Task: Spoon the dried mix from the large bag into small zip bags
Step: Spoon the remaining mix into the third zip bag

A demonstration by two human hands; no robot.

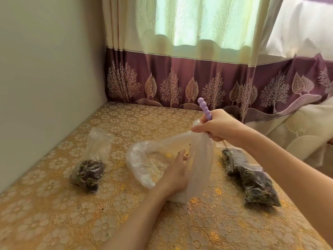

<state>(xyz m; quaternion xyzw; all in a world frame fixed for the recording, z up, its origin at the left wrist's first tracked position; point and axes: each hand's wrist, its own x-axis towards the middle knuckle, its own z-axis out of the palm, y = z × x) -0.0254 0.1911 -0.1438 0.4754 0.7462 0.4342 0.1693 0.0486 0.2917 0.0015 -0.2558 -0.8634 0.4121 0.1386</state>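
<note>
The large bag [196,159], thin and milky, stood near the middle of the tabletop [54,213], its top gathered up and its mouth sagging open to the left. The right hand [214,128] was closed in a grip round the bunched top of that bag and, in the same fist, round a spoon [205,109] whose beaded lilac handle stuck up above the knuckles; a thin metal shank showed below the hand, and the bowl was hidden from me. The left hand [177,170] lay with straight fingers against the bag's side just below the mouth, holding nothing in a curl. Only a few dark flecks of dried mix clung to the inside of the bag. To the left, well apart, a small zip bag [90,168] stood with its top open and a dark clump of mix at the bottom. To the right, just beside the large bag, lay a filled bag [259,186] on its side, and another filled one [230,159] touched its far end. The tabletop wore a gold floral cover. A plain wall [45,69] ran along the left, and a cream and purple curtain [180,69] with tree and leaf patterns hung at the far edge.
</note>
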